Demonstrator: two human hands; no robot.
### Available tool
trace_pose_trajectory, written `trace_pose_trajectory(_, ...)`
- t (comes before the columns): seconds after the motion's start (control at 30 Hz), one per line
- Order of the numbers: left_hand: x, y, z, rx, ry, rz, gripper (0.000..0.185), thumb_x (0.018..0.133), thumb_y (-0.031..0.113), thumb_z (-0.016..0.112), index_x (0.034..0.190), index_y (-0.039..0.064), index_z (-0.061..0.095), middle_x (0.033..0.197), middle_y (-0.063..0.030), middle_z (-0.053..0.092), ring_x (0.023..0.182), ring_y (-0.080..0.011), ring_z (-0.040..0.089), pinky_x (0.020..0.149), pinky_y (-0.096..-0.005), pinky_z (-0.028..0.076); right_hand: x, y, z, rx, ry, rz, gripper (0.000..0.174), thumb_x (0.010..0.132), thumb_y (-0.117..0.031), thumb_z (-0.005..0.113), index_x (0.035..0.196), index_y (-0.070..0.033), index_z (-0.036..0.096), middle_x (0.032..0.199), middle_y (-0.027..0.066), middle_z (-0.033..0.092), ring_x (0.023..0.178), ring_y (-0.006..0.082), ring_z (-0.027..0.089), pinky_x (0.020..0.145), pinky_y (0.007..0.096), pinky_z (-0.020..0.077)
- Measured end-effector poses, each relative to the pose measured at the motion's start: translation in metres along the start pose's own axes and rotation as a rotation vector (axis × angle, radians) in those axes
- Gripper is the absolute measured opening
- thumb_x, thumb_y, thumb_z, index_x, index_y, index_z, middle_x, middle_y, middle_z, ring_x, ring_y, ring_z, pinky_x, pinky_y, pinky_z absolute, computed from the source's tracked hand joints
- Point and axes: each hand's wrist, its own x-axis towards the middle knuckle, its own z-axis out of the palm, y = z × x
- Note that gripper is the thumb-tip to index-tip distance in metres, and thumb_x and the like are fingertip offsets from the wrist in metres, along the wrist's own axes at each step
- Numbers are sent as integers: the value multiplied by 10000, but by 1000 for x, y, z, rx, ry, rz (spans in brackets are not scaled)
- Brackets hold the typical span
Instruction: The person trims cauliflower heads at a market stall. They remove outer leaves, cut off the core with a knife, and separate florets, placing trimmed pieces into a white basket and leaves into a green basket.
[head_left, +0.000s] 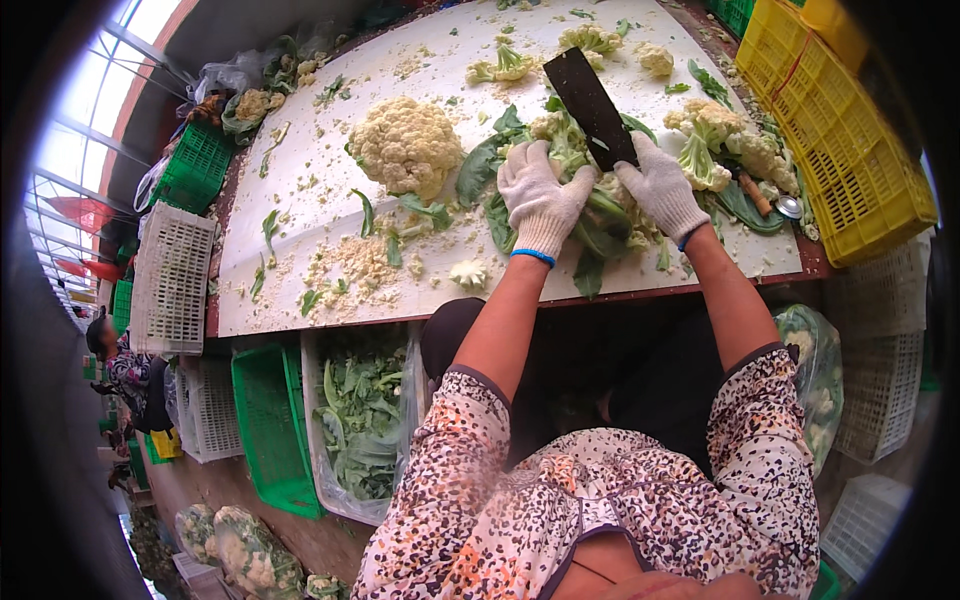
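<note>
My left hand (541, 196), in a white knit glove with a blue cuff edge, grips a leafy cauliflower head (562, 142) from its near left side. My right hand (664, 184), gloved alike, holds a dark cleaver (589, 105) whose broad blade points away and to the left over that head. The cleaver's handle is hidden in the glove. Green leaves (604, 225) spread out under and between both hands. A whole trimmed cauliflower (407, 146) sits to the left. Cut florets (705, 142) lie just right of my right hand.
Leaf scraps and crumbs (356, 270) litter the white tabletop (262, 225). A wooden-handled tool (754, 193) lies at the right. Yellow crates (840, 142) line the right edge; a white crate (171, 277) stands left. Below are a green crate (274, 427) and a leaf-filled bin (364, 420). Another person (131, 367) is far left.
</note>
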Motion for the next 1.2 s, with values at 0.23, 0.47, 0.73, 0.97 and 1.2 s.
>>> trace_pose_trajectory(0.23, 40, -25, -16, -160, -287, 378, 697, 683, 372, 781, 1256, 34, 571, 1281, -185, 544, 1227, -365, 507, 1108, -465, 379, 13, 68, -27, 82, 218, 203, 369, 959, -206, 646, 1256, 1, 579, 1032, 232, 699, 935, 356, 704, 815, 417, 544)
trace_pose_trajectory(0.47, 42, -33, -28, 116, -203, 541, 749, 666, 432, 800, 1249, 60, 515, 1211, -153, 550, 1187, -359, 470, 1089, -512, 360, 2, -31, -36, 121, 235, -204, 266, 937, -151, 660, 1167, -32, 597, 872, 201, 691, 781, 368, 708, 672, 442, 563)
trace_pose_trajectory(0.73, 26, 8, -51, 378, -420, 108, 809, 747, 588, 736, 1282, 8, 563, 1198, -223, 603, 1130, -368, 604, 979, -477, 479, -10, -18, 11, -185, -172, -74, 306, 905, -151, 613, 1196, -70, 564, 915, 212, 689, 861, 402, 688, 739, 493, 566)
trace_pose_trajectory(0.97, 37, -10, -52, 35, -507, -55, 830, 733, 456, 775, 1411, 45, 534, 1297, -218, 592, 1203, -376, 604, 1041, -426, 484, -3, 8, 3, 116, -53, 61, 324, 918, -203, 628, 1191, -37, 576, 939, 228, 689, 843, 376, 694, 766, 468, 550)
trace_pose_trajectory(1.2, 36, -37, -54, -205, -534, 48, 788, 690, 221, 870, 1372, -12, 550, 1286, -146, 603, 1167, -240, 609, 1009, -346, 500, 30, 80, -47, 165, 307, 246, 357, 938, -227, 660, 1207, -3, 593, 976, 212, 701, 866, 378, 698, 783, 431, 548)
